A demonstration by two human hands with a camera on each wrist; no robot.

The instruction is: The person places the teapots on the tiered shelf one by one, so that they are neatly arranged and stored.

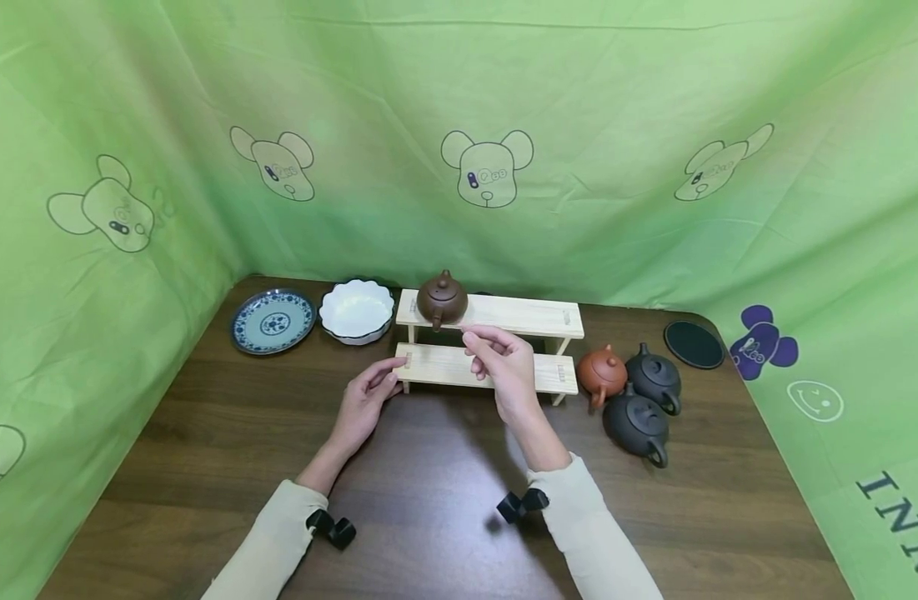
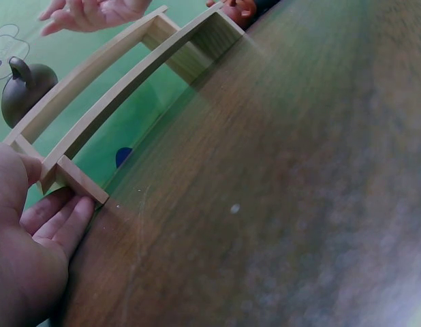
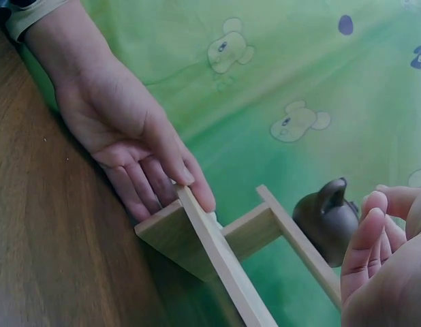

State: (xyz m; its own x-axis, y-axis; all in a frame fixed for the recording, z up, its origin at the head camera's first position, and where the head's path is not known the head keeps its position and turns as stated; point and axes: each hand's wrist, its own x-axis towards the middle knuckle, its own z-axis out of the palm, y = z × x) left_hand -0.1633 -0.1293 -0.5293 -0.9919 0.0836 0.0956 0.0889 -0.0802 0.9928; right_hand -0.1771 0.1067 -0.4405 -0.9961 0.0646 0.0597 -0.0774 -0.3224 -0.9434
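Observation:
A two-tier pale wooden rack (image 1: 445, 367) stands at the middle of the dark table. A brown teapot (image 1: 442, 301) sits on the left end of its upper shelf (image 1: 522, 314). My left hand (image 1: 387, 379) rests against the rack's left end (image 3: 171, 228), thumb on the lower shelf, straight fingers (image 2: 60, 221) along the end board. My right hand (image 1: 489, 343) hovers over the lower shelf just right of the teapot (image 3: 326, 219), fingers (image 3: 366, 238) loosely curled and holding nothing.
A reddish teapot (image 1: 600, 374) and two black teapots (image 1: 654, 374) (image 1: 637, 423) stand right of the rack, with a black coaster (image 1: 694, 344) behind them. A blue patterned plate (image 1: 273, 321) and white scalloped bowl (image 1: 357, 311) sit at back left. Green cloth (image 1: 504, 100) walls the table.

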